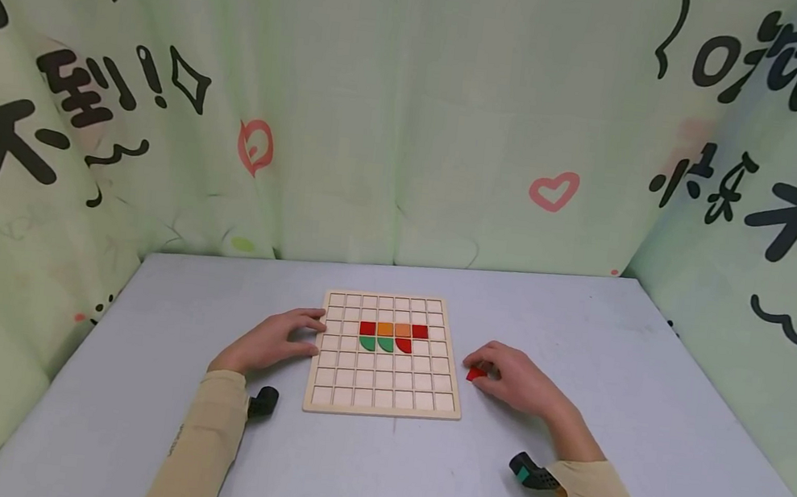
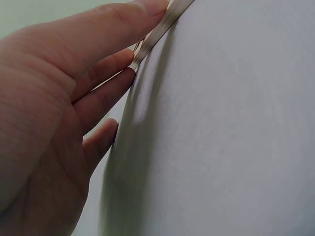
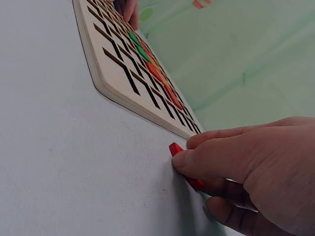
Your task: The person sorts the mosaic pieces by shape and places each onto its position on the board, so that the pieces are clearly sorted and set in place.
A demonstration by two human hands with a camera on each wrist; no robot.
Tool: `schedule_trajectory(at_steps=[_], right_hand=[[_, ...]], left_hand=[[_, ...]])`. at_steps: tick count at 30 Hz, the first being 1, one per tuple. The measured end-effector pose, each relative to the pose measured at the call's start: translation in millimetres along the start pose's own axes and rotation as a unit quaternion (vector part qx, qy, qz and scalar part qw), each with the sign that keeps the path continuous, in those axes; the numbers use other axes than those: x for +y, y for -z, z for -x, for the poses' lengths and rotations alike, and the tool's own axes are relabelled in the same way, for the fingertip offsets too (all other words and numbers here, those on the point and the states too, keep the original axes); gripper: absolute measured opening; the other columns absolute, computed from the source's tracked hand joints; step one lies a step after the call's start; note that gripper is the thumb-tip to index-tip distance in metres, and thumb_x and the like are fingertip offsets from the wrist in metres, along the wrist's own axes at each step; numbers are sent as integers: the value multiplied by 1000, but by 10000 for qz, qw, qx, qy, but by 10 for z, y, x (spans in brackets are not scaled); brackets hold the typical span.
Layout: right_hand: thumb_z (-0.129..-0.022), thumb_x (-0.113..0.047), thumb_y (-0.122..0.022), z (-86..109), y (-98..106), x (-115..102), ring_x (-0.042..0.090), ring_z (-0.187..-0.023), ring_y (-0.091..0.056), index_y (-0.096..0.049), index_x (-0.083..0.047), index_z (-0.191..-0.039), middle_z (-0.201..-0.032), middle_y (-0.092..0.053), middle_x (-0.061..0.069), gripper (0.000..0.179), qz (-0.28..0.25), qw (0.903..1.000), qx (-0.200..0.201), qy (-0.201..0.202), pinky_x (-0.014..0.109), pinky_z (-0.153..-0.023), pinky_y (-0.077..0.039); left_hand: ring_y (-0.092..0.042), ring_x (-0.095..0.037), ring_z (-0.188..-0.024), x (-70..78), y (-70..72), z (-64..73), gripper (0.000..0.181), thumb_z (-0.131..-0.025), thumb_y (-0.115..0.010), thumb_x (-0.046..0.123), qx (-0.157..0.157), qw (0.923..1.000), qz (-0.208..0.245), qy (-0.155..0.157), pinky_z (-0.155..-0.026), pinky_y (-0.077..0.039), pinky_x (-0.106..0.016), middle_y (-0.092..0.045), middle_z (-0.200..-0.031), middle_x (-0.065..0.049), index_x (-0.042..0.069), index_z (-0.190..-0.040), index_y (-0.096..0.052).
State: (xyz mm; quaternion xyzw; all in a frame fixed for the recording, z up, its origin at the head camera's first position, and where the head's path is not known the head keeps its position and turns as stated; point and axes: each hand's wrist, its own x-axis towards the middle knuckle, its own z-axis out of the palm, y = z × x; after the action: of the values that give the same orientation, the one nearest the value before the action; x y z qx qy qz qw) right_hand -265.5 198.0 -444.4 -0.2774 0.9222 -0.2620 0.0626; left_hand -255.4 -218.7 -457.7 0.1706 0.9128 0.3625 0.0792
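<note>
A wooden grid board lies flat on the table. One of its rows carries a red square tile, two orange tiles and another red tile. Just below are two green quarter-round tiles and a red quarter-round tile. My left hand touches the board's left edge, fingers extended. Right of the board, my right hand pinches a small red tile between thumb and fingers, low over the table. The fingers partly cover this tile, so its full outline is hidden.
The board and both arms are on a white-covered table. A pale green printed curtain rises behind it and along both sides. Black wrist cameras sit at the cuffs of the beige sleeves.
</note>
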Motion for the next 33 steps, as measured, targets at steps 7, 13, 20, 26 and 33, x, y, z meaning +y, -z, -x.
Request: schedule_trajectory(at_steps=[7,13,20,26,33], right_hand=[[-86,-11,-75,3,-15,25,14,-85,-55,-71,-9,-106,-98,-61,-2,20,-81,9998,172,-12,29,-74,-51],[-86,-7,-72,8,-23,31,15,-86,-54,-71,-9,-110,-101,-61,-1,24,-56,9999,66,-95,27,-72,-51],[-86,-9,-74,0,-21,45,14,-85,-53,-71,-9,-109,-98,-60,-2,23,-128,9998,118,-82,28,-73,-50],[-87,-6,-72,3,-6,25,13,-85,-55,-70,-8,-109,-100,-62,-1,23,-113,9998,171,3,30,-74,-51],[-87,-8,-74,-27,-26,-30,14,-86,-55,-72,-9,-108,-100,-63,-2,22,-56,9989,458,17,30,-75,-52]], left_hand=[[-32,-32,-142,19,-2,6,40,-89,-74,22,-17,10000,-5,28,-114,-30,-49,-42,-151,-9,7,-125,-65],[-32,-32,-142,26,-5,7,40,-89,-73,23,-10,10000,-13,85,-114,-30,-50,-42,-151,-9,8,-125,-65],[-32,-32,-142,19,-14,13,40,-89,-73,24,-8,9999,-2,101,-115,-30,-49,-42,-152,-8,8,-125,-65],[-32,-31,-142,12,-15,24,40,-89,-73,24,11,10000,11,91,-114,-30,-49,-42,-151,-7,9,-125,-65],[-32,-31,-142,8,-11,12,40,-89,-73,24,0,10000,-7,83,-115,-30,-49,-42,-152,-7,9,-125,-65]])
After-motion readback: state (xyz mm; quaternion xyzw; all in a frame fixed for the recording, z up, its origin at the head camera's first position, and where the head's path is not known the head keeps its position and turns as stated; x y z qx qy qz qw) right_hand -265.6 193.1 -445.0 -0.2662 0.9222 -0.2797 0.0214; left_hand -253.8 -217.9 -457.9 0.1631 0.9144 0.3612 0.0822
